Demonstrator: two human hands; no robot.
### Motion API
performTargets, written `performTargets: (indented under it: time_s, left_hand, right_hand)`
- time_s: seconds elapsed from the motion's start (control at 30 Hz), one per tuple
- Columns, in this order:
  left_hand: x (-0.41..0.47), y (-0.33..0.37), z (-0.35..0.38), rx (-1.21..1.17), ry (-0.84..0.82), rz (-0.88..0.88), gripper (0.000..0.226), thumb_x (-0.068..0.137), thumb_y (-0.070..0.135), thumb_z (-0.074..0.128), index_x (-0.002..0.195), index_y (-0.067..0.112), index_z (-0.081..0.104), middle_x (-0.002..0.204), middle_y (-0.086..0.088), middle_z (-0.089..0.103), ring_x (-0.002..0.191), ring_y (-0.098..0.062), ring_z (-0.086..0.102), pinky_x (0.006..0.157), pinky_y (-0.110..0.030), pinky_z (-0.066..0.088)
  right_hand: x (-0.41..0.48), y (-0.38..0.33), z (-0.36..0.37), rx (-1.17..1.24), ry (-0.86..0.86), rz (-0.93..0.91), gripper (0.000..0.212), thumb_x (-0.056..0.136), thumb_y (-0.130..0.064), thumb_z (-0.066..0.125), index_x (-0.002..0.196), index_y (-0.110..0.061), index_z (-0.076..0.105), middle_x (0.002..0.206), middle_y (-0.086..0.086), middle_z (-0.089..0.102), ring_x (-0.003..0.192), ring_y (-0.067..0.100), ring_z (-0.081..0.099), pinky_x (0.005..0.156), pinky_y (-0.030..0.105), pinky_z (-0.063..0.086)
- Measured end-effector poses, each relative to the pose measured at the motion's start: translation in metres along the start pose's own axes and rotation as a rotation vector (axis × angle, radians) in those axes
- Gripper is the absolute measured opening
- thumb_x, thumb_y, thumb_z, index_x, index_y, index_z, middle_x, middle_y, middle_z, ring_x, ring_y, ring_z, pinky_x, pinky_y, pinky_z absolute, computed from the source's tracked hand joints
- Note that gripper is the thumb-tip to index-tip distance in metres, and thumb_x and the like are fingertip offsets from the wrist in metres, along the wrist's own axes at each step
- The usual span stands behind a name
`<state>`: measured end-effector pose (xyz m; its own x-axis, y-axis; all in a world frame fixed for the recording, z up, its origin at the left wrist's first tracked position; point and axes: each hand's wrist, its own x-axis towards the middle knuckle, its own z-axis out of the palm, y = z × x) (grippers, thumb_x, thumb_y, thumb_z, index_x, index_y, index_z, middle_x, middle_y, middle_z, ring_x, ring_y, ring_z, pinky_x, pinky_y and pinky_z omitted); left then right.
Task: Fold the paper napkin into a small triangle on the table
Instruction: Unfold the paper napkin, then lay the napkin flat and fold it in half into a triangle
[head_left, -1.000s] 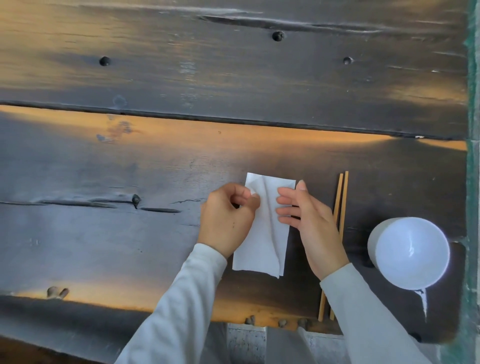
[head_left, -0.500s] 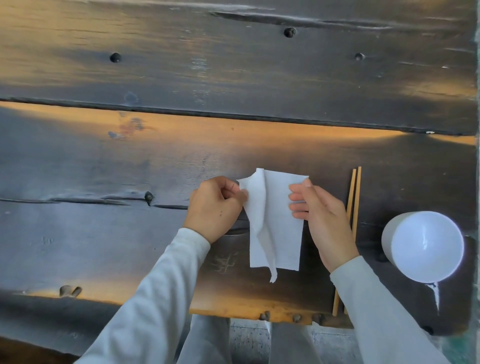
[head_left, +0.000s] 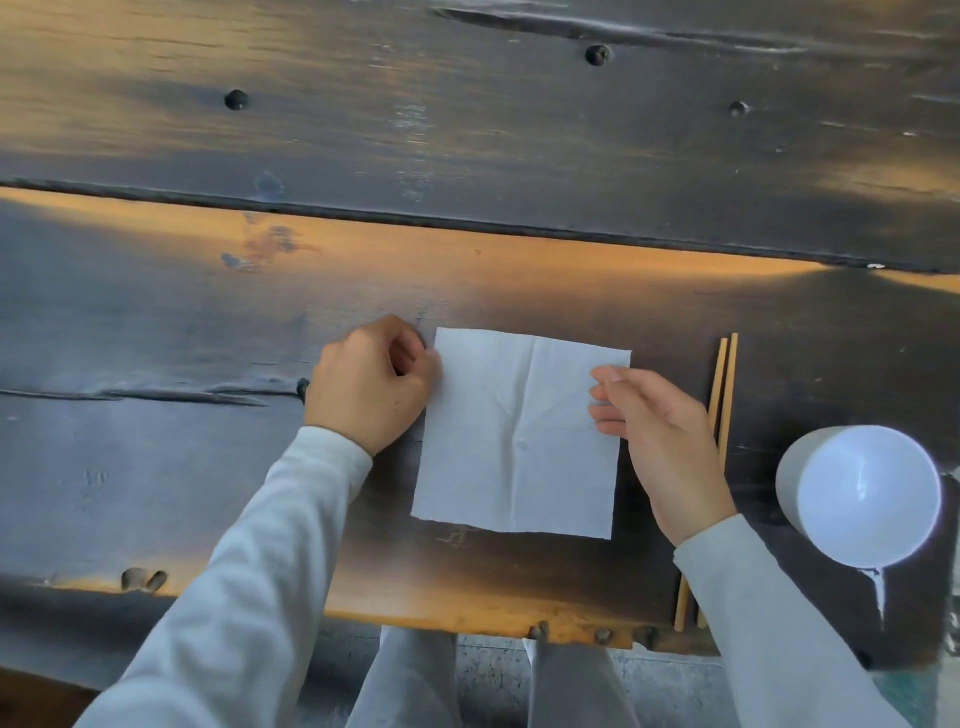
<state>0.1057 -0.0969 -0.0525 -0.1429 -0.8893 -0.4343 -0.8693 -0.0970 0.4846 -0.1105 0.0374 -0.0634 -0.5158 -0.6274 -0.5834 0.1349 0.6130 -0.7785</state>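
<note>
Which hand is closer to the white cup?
The right hand. It rests at the napkin's right edge, with only the chopsticks between it and the white cup. The left hand is at the napkin's far left edge.

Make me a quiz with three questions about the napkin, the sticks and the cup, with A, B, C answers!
1. Where is the cup?
A. right of the chopsticks
B. on the napkin
C. left of the left hand

2. How many chopsticks are there?
A. one
B. two
C. four

3. How does the napkin lie?
A. crumpled in a ball
B. folded into a triangle
C. spread flat as a square

Answers:
1. A, the cup stands at the table's right end, past the chopsticks.
2. B, two thin sticks lie side by side.
3. C, it is open and flat, with each hand, left and right, at one side edge.
</note>
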Motion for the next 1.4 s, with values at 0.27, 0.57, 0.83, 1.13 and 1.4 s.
performTargets:
  time_s: [0.27,0.57,0.83,1.13,1.4]
  left_hand:
    - [-0.044,0.003,0.044,0.241,0.124,0.758,0.043,0.097,0.03,0.059,0.134,0.008,0.059,0.147,-0.02,0.049,0.126,-0.041,0.052,0.097,-0.048,0.045]
    - [-0.016,-0.025,0.054,0.612,-0.09,0.845,0.097,0.088,0.08,0.042,0.159,0.017,0.023,0.169,-0.007,0.017,0.156,-0.03,0.012,0.116,-0.073,0.012]
    - [-0.018,-0.018,0.061,0.607,-0.023,0.736,0.105,0.08,0.089,0.039,0.159,0.021,0.024,0.169,-0.006,0.016,0.155,-0.033,0.012,0.114,-0.076,0.011]
    - [-0.02,0.003,0.078,0.624,0.007,0.838,0.074,0.099,0.065,0.022,0.16,0.024,0.018,0.168,-0.007,0.019,0.154,-0.038,0.012,0.114,-0.077,0.013]
    - [-0.025,0.008,0.083,0.625,-0.011,0.667,0.071,0.094,0.057,0.033,0.159,0.028,0.025,0.169,-0.007,0.017,0.154,-0.039,0.013,0.111,-0.078,0.015]
  right_hand:
    - [-0.008,-0.01,0.0,-0.041,0.044,-0.105,0.019,0.099,-0.018,0.063,0.096,-0.032,0.075,0.09,-0.014,0.075,0.078,0.005,0.07,0.068,0.018,0.055]
    - [-0.032,0.018,0.026,-0.683,-0.142,-0.567,0.047,0.105,-0.031,0.05,0.149,-0.016,0.046,0.156,0.0,0.045,0.149,0.008,0.03,0.126,0.035,0.01]
    - [0.004,0.013,0.013,-0.85,-0.058,-0.58,0.056,0.105,-0.045,0.042,0.155,-0.02,0.039,0.164,-0.002,0.031,0.15,0.002,0.009,0.123,0.032,-0.016]
    - [-0.002,-0.001,0.037,-1.031,-0.166,-0.705,0.06,0.108,-0.047,0.017,0.161,-0.018,0.022,0.169,-0.002,0.01,0.156,0.016,0.001,0.124,0.043,-0.007]
    - [0.0,0.021,0.042,-1.109,-0.134,-0.712,0.069,0.107,-0.056,0.019,0.162,-0.015,0.014,0.17,0.004,0.006,0.157,0.018,-0.005,0.123,0.047,0.0]
